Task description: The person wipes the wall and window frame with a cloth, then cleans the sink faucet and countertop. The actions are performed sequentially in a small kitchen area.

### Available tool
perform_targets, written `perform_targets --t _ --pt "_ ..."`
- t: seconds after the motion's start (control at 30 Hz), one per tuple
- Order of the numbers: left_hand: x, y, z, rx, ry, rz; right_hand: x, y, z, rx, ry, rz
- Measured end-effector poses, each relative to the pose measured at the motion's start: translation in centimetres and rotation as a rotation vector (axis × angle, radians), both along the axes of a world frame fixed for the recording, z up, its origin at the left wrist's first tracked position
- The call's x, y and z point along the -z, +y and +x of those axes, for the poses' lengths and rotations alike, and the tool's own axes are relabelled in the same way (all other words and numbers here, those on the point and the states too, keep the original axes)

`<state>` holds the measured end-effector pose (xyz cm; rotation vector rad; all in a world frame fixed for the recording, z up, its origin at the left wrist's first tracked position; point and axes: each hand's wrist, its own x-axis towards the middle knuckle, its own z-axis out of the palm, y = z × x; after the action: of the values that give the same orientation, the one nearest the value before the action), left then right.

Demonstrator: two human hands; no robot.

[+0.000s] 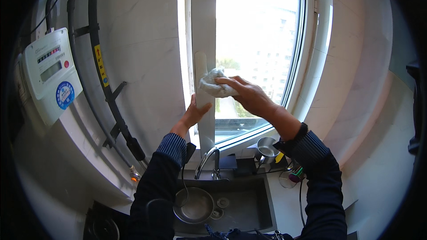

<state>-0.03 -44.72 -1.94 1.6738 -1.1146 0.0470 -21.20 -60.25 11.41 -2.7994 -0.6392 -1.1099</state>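
A bunched grey-white cloth [216, 84] is held in my right hand [251, 96], against the window sash by its handle [200, 62]. Below it, my left hand [196, 112] grips the edge of the white window frame [204, 130], thumb on the near face and a finger reaching up along the edge. The sash stands ajar, with a bright gap along its left side. Its glass pane [257, 40] shows buildings and greenery outside. The cloth covers the lower part of the handle.
Below is a dark sink [247, 203] with a metal pan [195, 205] in it and a chrome faucet [208, 161] behind. A metal pot [267, 148] stands near the sill. At left are a gas meter [51, 73] and dark pipes [96, 33].
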Motion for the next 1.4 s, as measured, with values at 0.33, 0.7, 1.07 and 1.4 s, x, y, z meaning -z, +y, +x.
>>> perform_targets --t 0.33,0.7,1.07,1.4 --pt "-1.1 0.7 -1.5 0.011 0.132 0.033 -1.6 2.8 4.1 -0.077 0.025 -0.010" --pt "-0.5 0.2 -0.9 0.022 0.200 0.026 -1.7 2.5 1.2 -0.036 0.168 -0.003" --pt "-0.3 0.2 -0.9 -0.009 0.115 -0.001 -0.6 3.8 -0.2 0.145 -0.100 -0.325" --pt "0.1 -0.3 -0.8 0.000 0.037 -0.095 -0.7 4.8 1.8 0.035 -0.213 -0.326"
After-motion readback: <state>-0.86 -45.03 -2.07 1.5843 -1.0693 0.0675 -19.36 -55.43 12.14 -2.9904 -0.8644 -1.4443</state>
